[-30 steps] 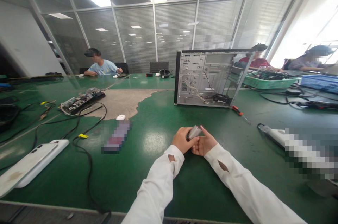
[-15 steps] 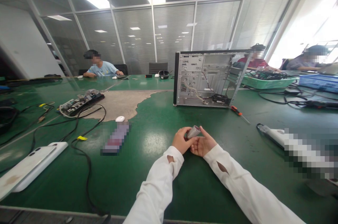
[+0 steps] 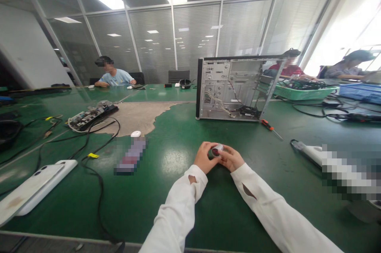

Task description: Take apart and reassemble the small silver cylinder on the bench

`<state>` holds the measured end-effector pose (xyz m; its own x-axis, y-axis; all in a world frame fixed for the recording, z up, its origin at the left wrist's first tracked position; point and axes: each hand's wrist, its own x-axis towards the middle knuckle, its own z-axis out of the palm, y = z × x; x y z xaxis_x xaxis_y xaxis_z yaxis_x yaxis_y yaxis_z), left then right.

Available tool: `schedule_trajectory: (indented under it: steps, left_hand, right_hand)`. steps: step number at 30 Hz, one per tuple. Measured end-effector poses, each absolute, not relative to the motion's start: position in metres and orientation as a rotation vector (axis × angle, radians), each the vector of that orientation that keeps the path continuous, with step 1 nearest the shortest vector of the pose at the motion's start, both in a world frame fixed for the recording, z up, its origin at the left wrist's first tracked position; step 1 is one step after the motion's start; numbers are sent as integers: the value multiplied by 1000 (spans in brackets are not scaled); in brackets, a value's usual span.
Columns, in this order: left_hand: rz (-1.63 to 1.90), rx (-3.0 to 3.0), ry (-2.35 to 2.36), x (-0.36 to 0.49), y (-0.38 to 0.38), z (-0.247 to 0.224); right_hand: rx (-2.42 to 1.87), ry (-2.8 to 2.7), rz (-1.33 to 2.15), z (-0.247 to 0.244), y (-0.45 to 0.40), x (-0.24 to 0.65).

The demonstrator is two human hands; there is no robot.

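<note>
Between my hands, over the near middle of the green table, is a small silvery-white cylinder [image 3: 216, 149]. One end faces me and shows a dark reddish inside; its exact kind I cannot make out. My left hand [image 3: 204, 158] grips it from the left, fingers over the far side and thumb underneath. From the right, my right hand [image 3: 232, 158] has its bent fingers closed on the cylinder's other side. Beyond them stands an open computer case [image 3: 230, 86] with a few cables inside. A screwdriver [image 3: 271, 128] with an orange and black handle lies to its right.
White phones or cases [image 3: 38, 189] lie at left, near a black cable [image 3: 99, 189]. A power strip [image 3: 92, 117] sits by the worn patch [image 3: 137, 116]. Further right are a green basket [image 3: 309, 93] and a blue basket [image 3: 361, 92]. Several people sit around the table.
The cylinder has turned so that its end faces me. My right hand went from palm-up with loose fingers to gripping its right side; my left hand stayed nearly in place.
</note>
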<state>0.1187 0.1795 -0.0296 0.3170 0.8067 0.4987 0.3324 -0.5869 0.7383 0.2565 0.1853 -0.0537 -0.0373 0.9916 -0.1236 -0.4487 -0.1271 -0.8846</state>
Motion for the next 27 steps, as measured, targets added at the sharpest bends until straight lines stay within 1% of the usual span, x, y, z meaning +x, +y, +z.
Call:
schedule_trajectory:
  steps: [5,8,11,15,18,22,27]
  left_hand:
    - [1165,2055,1010,120,180,-33]
    - [1116,2032,1031,120,182,-37]
    - [1080,2028,1041,119,184,-41]
    - [1100,2009,1090,118,186,-44]
    - [1091,2008,1115,117,188,-46]
    - [1074,2017,1119,117,188,-47]
    - [1074,2038,1110,117,187,-44]
  right_hand:
    - [-1078,-1066,1056,-58,185,256]
    - [-1154,-1221,894,-59,183,257]
    - [-1179,-1336,848,-59,181,258]
    - [-1140,-1348,790,-55,181,256]
    - [-1111,-1338,735,-47,178,254]
    - [-1029,-1423,762,-34,169,255]
    - [-1090,-1598,645,-27,165,256]
